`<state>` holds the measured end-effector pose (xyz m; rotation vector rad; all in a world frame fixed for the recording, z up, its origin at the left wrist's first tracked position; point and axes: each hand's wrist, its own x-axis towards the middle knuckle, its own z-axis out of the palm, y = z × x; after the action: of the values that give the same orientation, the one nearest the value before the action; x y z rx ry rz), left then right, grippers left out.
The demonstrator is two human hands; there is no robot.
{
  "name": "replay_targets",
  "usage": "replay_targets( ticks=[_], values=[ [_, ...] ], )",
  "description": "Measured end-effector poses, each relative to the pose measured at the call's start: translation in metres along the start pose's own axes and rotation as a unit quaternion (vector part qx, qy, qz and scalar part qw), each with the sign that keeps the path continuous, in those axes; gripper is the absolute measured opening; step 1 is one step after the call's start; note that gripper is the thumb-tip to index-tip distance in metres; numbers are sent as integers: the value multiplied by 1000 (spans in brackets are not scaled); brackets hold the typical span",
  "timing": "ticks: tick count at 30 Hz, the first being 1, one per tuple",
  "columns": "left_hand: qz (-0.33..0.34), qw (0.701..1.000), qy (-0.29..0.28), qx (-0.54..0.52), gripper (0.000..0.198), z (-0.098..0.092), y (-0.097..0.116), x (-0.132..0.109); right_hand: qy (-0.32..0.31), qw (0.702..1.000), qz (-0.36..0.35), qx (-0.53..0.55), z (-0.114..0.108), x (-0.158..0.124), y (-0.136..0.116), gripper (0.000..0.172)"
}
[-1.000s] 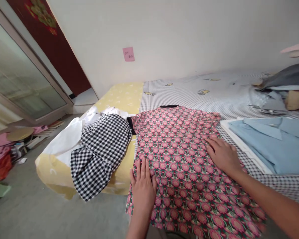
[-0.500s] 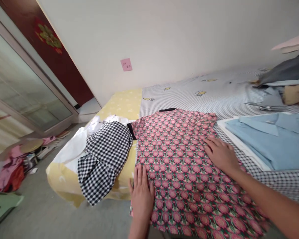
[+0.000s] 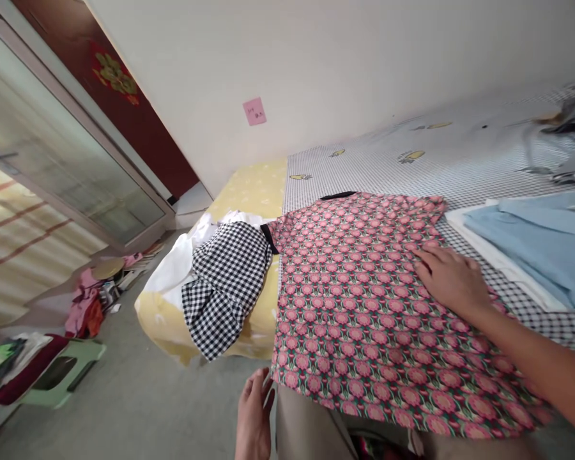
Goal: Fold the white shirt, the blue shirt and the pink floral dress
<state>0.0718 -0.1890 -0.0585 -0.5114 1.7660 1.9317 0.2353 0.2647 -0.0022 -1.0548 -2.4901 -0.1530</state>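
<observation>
A short-sleeved shirt [image 3: 354, 287] with a pink flower print lies spread out, its black-edged collar toward the wall. Its lower hem hangs over the bed's front edge, above my legs. My right hand [image 3: 453, 278] rests flat on the right side of the shirt, fingers stretched out. My left hand [image 3: 255, 409] is at the lower left corner of the hem, fingers slightly bent and apart, fingertips at the fabric's edge. A black-and-white checked garment [image 3: 232, 275] lies left of the shirt, by its black-cuffed sleeve.
Folded light blue clothing [image 3: 541, 246] lies on white cloth at the right. White fabric [image 3: 175, 262] sits on the yellow bedding [image 3: 253, 185] to the left. A green stool [image 3: 79, 367] with clothes on it stands on the floor, near a glazed door [image 3: 86, 153].
My left hand has slid down from the shirt's left side to its hem corner. My right hand stays on the fabric. The view has turned left.
</observation>
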Motion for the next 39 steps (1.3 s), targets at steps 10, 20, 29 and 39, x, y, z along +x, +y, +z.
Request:
replay_targets(
  ticks=[10, 20, 29, 39],
  values=[
    [24, 997, -68, 1, 60, 13, 24, -35, -4, 1000, 3, -7, -1, -1, 1, 56],
    [97, 988, -123, -13, 51, 25, 30, -57, 5, 1000, 4, -14, -1, -1, 0, 57],
    [74, 987, -142, -16, 51, 29, 25, -52, 1, 1000, 9, -3, -3, -1, -1, 58],
    [53, 984, -163, -50, 54, 28, 22, -55, -17, 999, 11, 24, -10, -1, -2, 55]
  ],
)
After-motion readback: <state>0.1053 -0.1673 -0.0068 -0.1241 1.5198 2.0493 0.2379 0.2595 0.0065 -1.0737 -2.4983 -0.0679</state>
